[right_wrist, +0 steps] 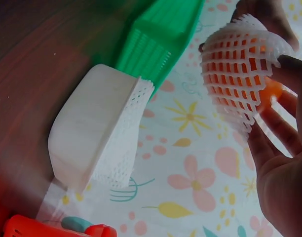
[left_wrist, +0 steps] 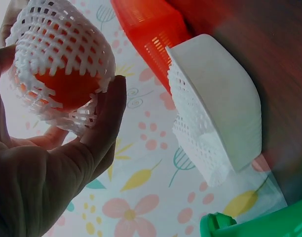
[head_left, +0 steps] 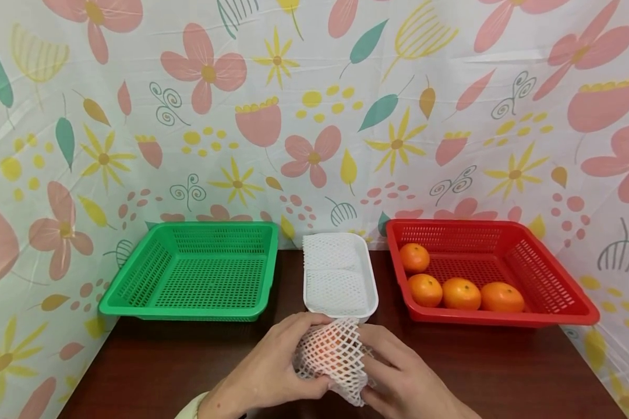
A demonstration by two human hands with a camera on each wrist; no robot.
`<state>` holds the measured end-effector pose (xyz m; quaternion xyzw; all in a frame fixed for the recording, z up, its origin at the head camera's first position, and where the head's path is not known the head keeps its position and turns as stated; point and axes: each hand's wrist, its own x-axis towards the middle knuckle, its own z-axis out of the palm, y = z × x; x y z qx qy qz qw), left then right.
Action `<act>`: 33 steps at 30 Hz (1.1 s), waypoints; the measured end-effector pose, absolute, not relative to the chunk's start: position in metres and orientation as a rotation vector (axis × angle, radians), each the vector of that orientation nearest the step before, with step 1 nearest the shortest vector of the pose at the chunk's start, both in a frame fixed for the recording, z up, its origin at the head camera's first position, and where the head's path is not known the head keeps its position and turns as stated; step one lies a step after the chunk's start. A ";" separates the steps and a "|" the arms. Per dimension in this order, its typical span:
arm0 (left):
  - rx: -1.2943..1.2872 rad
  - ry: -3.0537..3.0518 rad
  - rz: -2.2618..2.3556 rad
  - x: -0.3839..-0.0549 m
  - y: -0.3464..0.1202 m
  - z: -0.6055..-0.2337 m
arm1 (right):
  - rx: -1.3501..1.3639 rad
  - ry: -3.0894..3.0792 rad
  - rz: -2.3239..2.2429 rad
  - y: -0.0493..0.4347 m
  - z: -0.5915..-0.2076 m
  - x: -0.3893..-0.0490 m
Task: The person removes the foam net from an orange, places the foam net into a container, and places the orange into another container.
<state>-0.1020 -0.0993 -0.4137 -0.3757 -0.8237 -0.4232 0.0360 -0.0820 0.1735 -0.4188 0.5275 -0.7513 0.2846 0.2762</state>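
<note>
An orange (left_wrist: 72, 89) sits inside a white foam net sleeve (head_left: 335, 355), held up between both hands at the near side of the table. My left hand (head_left: 275, 366) grips the wrapped fruit from the left, fingers over the top and thumb below. On the other side, my right hand (head_left: 403, 366) holds the sleeve's edge, its fingertips at the mesh in the right wrist view. Part of the orange's skin shows bare through the sleeve's opening in the left wrist view.
A white container (head_left: 372, 285) with flat foam sleeves (head_left: 330, 288) stands behind the hands. To its left is a green basket (head_left: 183, 312). The red basket (head_left: 555, 317) on the right holds several oranges (head_left: 461, 294). A flowered cloth (head_left: 314, 116) hangs behind the dark table (head_left: 152, 361).
</note>
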 end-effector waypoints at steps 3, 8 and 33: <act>-1.135 -2.548 -1.320 -0.101 -0.097 -0.415 | 1.415 -2.047 0.663 0.173 -0.421 -0.080; -1.124 -2.564 -1.318 -0.099 -0.094 -0.416 | 1.383 -2.134 0.538 0.169 -0.424 -0.075; -1.234 -2.431 -1.354 -0.105 -0.099 -0.413 | 1.297 -2.240 0.663 0.172 -0.426 -0.076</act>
